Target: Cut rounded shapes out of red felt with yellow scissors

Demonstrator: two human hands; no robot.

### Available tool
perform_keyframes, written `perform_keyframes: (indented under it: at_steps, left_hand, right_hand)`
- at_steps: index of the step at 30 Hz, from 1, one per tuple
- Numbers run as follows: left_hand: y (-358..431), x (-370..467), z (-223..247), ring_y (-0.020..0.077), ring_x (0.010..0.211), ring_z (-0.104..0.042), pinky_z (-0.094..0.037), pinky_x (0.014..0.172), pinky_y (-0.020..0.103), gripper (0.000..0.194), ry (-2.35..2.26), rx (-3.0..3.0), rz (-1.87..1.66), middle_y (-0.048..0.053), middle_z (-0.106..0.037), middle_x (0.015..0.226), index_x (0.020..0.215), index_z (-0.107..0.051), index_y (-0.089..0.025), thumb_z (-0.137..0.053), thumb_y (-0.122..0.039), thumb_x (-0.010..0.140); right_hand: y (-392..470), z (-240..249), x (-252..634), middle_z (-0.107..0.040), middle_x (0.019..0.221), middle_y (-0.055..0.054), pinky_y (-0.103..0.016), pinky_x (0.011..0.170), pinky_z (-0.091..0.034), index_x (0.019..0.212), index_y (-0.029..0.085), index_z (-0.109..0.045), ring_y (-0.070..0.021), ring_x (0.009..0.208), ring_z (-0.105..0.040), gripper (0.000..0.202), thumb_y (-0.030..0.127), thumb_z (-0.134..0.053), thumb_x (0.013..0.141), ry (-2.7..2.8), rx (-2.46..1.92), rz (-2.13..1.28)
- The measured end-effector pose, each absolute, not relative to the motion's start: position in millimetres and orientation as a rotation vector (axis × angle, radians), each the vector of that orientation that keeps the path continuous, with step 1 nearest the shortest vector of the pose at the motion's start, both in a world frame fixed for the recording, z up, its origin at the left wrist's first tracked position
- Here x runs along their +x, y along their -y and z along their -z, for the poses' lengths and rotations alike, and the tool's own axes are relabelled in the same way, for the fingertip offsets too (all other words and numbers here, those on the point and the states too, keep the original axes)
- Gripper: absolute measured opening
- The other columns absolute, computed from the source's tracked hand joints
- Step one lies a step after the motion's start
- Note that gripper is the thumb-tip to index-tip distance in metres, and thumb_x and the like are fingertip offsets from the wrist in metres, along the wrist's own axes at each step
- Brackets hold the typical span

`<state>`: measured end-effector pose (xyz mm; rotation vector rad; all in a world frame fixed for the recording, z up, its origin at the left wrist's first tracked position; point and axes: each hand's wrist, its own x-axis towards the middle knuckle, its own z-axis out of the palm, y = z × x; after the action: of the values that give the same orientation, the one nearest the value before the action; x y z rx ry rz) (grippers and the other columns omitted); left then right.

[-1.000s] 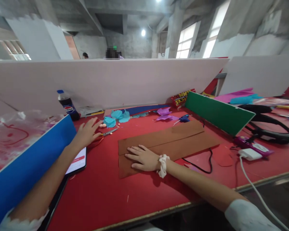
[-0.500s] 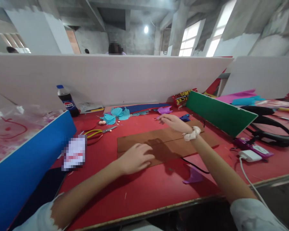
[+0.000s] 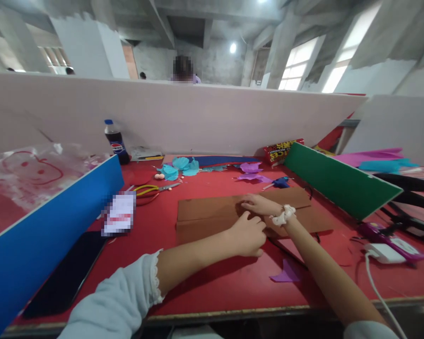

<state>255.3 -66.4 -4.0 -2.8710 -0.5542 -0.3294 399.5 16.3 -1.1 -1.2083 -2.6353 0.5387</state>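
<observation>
A brown creased sheet of paper or card [image 3: 201,214] lies flat in front of me on the red table. My left hand [image 3: 249,234] is over its near edge, fingers bent and apart, with nothing visible in them. My right hand [image 3: 260,205], a white scrunchie [image 3: 284,215] at its wrist, rests low over the middle of the sheet. Its fingers reach left, loosely bent, and I see nothing held; the fingertips of both hands are close together. Beyond the sheet lie purple crepe-paper pieces [image 3: 250,168] and a dark blue piece [image 3: 281,182]. A purple scrap [image 3: 286,272] sits nearer me.
Yellow-handled pliers or scissors [image 3: 150,189], turquoise petals [image 3: 180,167] and a cola bottle [image 3: 116,143] are at the left back. A blue board [image 3: 67,207] and a green board [image 3: 339,179] stand at the sides. A phone [image 3: 67,273] and a white charger [image 3: 385,253] lie on the table.
My left hand has moved right along the sheet. My right hand has come down and nearer, from above the purple pieces to the brown sheet. The view has shifted left.
</observation>
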Motion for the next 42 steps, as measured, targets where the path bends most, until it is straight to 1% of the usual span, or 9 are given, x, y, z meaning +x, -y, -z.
perform_keyframes:
  at_steps: [3, 7, 10, 14, 24, 28, 33, 36, 42]
  left_hand:
    - [74.2, 252.3, 1.7, 0.0207, 0.088, -0.045, -0.03, 0.08, 0.039, 0.017, 0.401, -2.86, 0.383, 0.008, -0.056, 0.084, 0.072, -0.061, -0.015, -0.049, -0.026, 0.074]
    - [92.3, 236.7, -8.5, 0.0168, 0.079, -0.049, -0.032, 0.075, 0.034, 0.022, 0.35, -2.793, 0.525, 0.007, -0.056, 0.077, 0.075, -0.056, -0.014, -0.037, -0.02, 0.082]
    - [94.3, 212.3, -19.3, 0.0126, 0.063, -0.049, -0.031, 0.059, 0.028, 0.023, 0.631, -2.742, 0.542, 0.003, -0.054, 0.066, 0.076, -0.052, -0.015, -0.031, -0.02, 0.086]
    - [75.8, 163.2, -32.1, 0.0126, 0.062, -0.049, -0.026, 0.053, 0.026, 0.032, 1.116, -2.541, 0.494, 0.003, -0.054, 0.068, 0.078, -0.05, -0.016, -0.022, -0.028, 0.09]
    - [98.5, 118.8, 10.1, 0.0158, 0.068, -0.047, -0.025, 0.054, 0.029, 0.027, 1.015, -2.594, 0.197, 0.005, -0.052, 0.071, 0.076, -0.05, -0.016, -0.027, -0.023, 0.088]
    - [105.5, 121.6, 19.4, 0.0176, 0.071, -0.05, -0.029, 0.057, 0.03, 0.03, 1.04, -2.667, 0.108, 0.007, -0.055, 0.076, 0.083, -0.053, -0.014, -0.031, -0.035, 0.087]
    - [115.0, 97.5, 6.0, 0.023, 0.104, -0.045, -0.033, 0.084, 0.033, 0.048, 1.019, -2.883, 0.105, 0.011, -0.051, 0.113, 0.116, -0.044, -0.016, -0.035, -0.049, 0.081]
    - [122.0, 78.3, 0.4, 0.0207, 0.118, -0.033, -0.026, 0.095, 0.035, 0.042, 1.032, -2.974, 0.157, 0.007, -0.037, 0.131, 0.124, -0.036, -0.024, -0.031, -0.04, 0.085]
    - [113.1, 61.9, 2.4, 0.018, 0.099, -0.045, -0.037, 0.084, 0.032, 0.027, 1.247, -2.925, 0.39, 0.007, -0.049, 0.109, 0.106, -0.052, -0.024, -0.037, -0.029, 0.085]
  right_hand:
    - [-18.8, 6.4, 398.1, -0.06, 0.097, -0.009, -0.031, 0.08, -0.04, 0.101, 0.015, -0.058, -0.0174, 0.088, -0.053, 0.034, 0.031, -0.033, 0.083, 2.652, -1.187, -0.471]
    - [-17.7, 12.8, 402.8, -0.059, 0.097, -0.009, -0.033, 0.083, -0.04, 0.102, 0.015, -0.057, -0.0179, 0.089, -0.051, 0.035, 0.031, -0.032, 0.084, 2.639, -1.145, -0.419]
    - [-19.6, 19.7, 406.3, -0.058, 0.098, -0.009, -0.033, 0.083, -0.039, 0.102, 0.016, -0.057, -0.0183, 0.09, -0.051, 0.034, 0.032, -0.034, 0.083, 2.624, -1.141, -0.397]
    - [-24.4, 26.6, 407.7, -0.058, 0.094, -0.009, -0.034, 0.08, -0.041, 0.1, 0.016, -0.057, -0.0186, 0.087, -0.051, 0.033, 0.033, -0.035, 0.083, 2.615, -1.175, -0.395]
    - [-16.0, 14.8, 404.9, -0.058, 0.102, -0.009, -0.035, 0.087, -0.038, 0.106, 0.017, -0.055, -0.019, 0.094, -0.051, 0.036, 0.033, -0.033, 0.083, 2.596, -1.206, -0.449]
    - [-11.1, 6.5, 403.4, -0.058, 0.105, -0.008, -0.033, 0.086, -0.039, 0.107, 0.016, -0.054, -0.0187, 0.095, -0.052, 0.037, 0.033, -0.032, 0.083, 2.598, -1.209, -0.507]
    - [-11.6, 7.5, 403.5, -0.058, 0.105, -0.008, -0.033, 0.086, -0.039, 0.106, 0.017, -0.055, -0.0195, 0.096, -0.052, 0.038, 0.035, -0.032, 0.082, 2.617, -1.203, -0.497]
    - [-14.4, 10.4, 405.0, -0.057, 0.107, -0.009, -0.033, 0.088, -0.038, 0.108, 0.016, -0.054, -0.0199, 0.098, -0.051, 0.039, 0.035, -0.033, 0.082, 2.616, -1.209, -0.507]
    - [-15.2, 10.4, 404.4, -0.056, 0.108, -0.01, -0.034, 0.089, -0.037, 0.112, 0.017, -0.052, -0.0209, 0.099, -0.051, 0.041, 0.036, -0.033, 0.081, 2.622, -1.249, -0.533]
